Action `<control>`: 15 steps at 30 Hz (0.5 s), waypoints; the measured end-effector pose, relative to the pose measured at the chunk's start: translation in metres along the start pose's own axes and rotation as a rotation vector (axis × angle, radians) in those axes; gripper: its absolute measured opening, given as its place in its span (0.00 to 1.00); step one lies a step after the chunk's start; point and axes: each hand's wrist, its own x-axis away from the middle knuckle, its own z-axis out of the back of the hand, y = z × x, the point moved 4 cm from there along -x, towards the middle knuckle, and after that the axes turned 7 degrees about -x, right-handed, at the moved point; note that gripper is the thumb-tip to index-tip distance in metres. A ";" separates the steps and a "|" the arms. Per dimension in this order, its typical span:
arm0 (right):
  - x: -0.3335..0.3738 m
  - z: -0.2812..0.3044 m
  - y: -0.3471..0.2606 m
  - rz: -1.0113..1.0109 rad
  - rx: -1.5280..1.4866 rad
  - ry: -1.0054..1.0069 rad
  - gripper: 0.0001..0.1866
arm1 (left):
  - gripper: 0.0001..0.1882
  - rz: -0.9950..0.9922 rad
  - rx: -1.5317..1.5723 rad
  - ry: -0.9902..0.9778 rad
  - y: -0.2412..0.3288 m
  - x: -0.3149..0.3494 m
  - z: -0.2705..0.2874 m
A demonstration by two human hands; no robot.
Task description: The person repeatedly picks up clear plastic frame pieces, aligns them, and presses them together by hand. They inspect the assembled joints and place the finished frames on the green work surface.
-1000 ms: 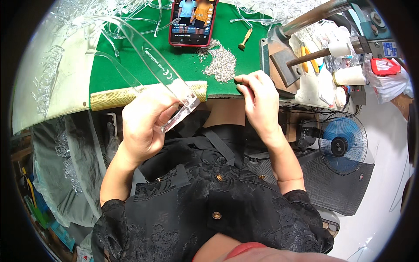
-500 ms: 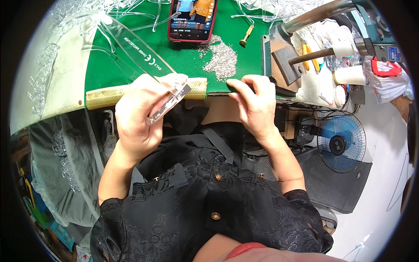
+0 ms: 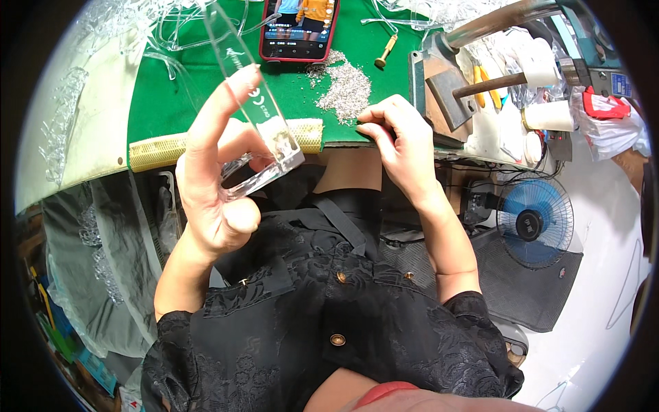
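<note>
My left hand (image 3: 213, 172) holds a pair of clear plastic safety glasses (image 3: 292, 159) over the table's front edge. Its index finger is stretched along the glasses' temple arm, which points up and away and bears white print; the thumb is below. My right hand (image 3: 401, 141) is closed at the near side of a heap of tiny silvery metal parts (image 3: 347, 93), thumb and index fingertip pinched together. A small dark speck shows at those fingertips, too small to name. The heap lies on a green mat (image 3: 171, 113).
A red-cased phone (image 3: 296, 34) lies behind the heap, beside a small brass-coloured tool (image 3: 386, 51). At right stand a hand press (image 3: 508, 27) and a hammer-like tool (image 3: 453, 96). Clear plastic pieces (image 3: 182, 27) are piled at the back left. A blue fan (image 3: 535, 223) stands below right.
The glasses have turned in my left hand, the temple arm now steeper, and the index finger has stretched out along it. My right thumb and index finger have closed together beside the metal parts.
</note>
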 end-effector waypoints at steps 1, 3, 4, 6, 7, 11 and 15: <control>-0.001 -0.001 0.000 -0.003 0.000 -0.004 0.07 | 0.56 -0.029 0.033 -0.005 0.000 -0.001 0.000; -0.002 -0.002 0.000 0.000 0.012 -0.012 0.08 | 0.53 -0.055 0.032 -0.025 -0.001 -0.001 -0.001; -0.003 -0.003 0.000 0.008 0.024 -0.017 0.08 | 0.52 -0.067 0.031 -0.034 -0.001 -0.001 -0.001; -0.006 -0.004 -0.001 0.029 0.050 -0.042 0.08 | 0.53 -0.048 0.011 -0.040 -0.001 -0.001 -0.001; -0.007 -0.003 -0.002 0.043 0.067 -0.061 0.08 | 0.54 -0.024 -0.005 -0.045 -0.001 -0.001 -0.001; -0.012 -0.002 -0.003 0.093 0.143 -0.126 0.08 | 0.60 0.118 -0.033 -0.052 0.004 0.000 0.001; -0.014 -0.002 -0.002 0.114 0.176 -0.181 0.08 | 0.59 0.126 -0.016 -0.031 0.005 -0.001 0.000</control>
